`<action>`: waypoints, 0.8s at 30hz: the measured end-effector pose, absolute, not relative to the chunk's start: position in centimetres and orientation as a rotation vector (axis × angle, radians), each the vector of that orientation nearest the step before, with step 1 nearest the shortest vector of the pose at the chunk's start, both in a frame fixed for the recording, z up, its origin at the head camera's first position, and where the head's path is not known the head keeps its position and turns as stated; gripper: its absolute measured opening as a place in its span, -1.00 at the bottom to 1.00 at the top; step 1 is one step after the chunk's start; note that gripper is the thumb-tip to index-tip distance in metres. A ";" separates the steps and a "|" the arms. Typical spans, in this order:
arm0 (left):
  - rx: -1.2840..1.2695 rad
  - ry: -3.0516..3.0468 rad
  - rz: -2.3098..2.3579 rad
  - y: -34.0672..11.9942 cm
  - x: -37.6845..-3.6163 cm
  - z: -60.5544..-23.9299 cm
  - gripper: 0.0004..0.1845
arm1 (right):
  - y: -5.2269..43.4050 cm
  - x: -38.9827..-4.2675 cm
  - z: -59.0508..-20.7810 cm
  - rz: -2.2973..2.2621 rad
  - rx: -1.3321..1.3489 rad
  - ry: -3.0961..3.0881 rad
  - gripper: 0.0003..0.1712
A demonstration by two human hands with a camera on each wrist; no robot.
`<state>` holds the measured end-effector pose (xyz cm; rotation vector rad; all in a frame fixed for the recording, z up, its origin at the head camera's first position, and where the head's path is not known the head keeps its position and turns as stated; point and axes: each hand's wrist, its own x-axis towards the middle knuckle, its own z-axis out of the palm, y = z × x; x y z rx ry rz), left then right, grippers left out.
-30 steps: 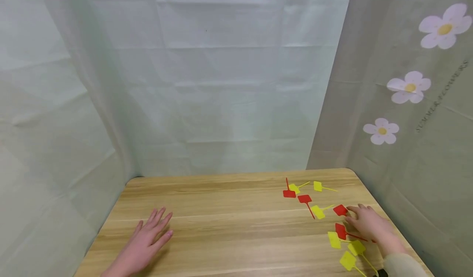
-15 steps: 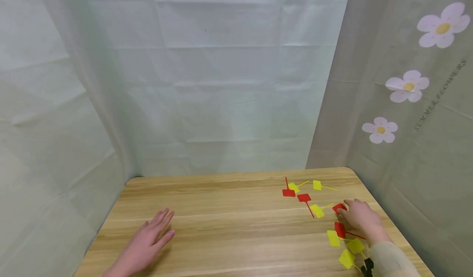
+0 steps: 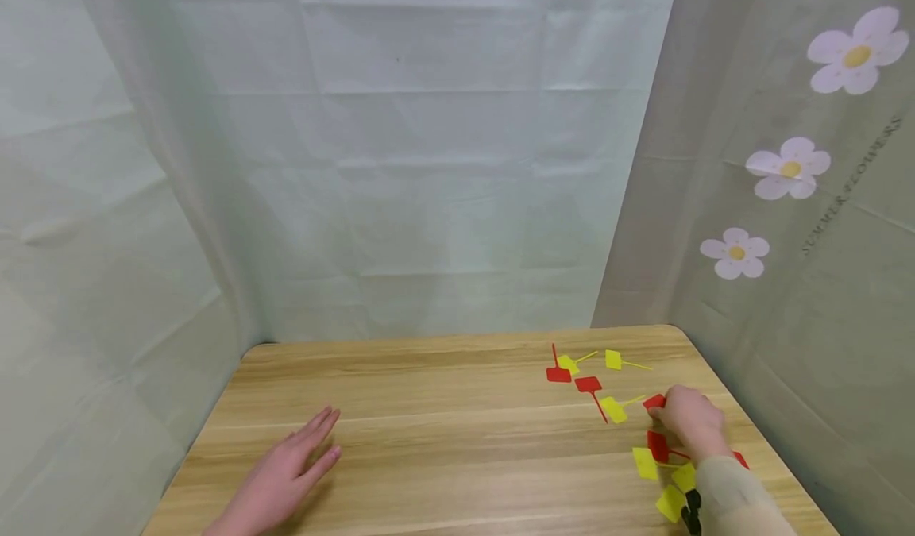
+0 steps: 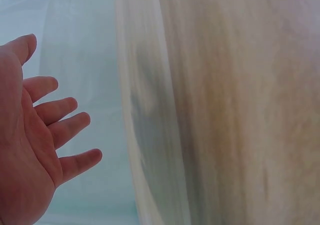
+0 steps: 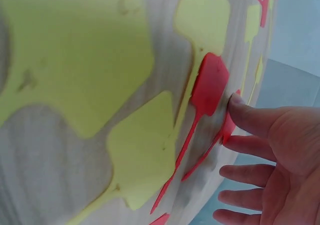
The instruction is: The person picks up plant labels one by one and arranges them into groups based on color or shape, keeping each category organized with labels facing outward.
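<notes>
R hand pinching a red tag, R side of the table.

Pinch is narrow: thumb & index on the tag's plate, other fingers clear; can't tell if it's off the wood. Tag looks thin & bendy, so I'd grip lightly but fully across the plate edge, then go straight up w/o dragging, b/c the other red tag lies just beside & its stem could snag. L hand is spread wide, holding nothing, well apart from both tags.
</notes>
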<state>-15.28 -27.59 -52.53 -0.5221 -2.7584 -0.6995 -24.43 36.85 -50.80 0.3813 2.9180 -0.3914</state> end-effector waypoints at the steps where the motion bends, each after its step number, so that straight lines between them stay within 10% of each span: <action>1: -0.519 -2.762 -0.699 -27.5 -15.2 -52.6 -0.37 | 36.8 -24.5 -50.8 -0.400 0.394 2.917 -0.61; 24: -0.476 -2.847 -0.757 -27.0 -15.3 -53.0 -0.32 | 36.4 -26.6 -49.6 -0.387 0.474 2.899 -0.68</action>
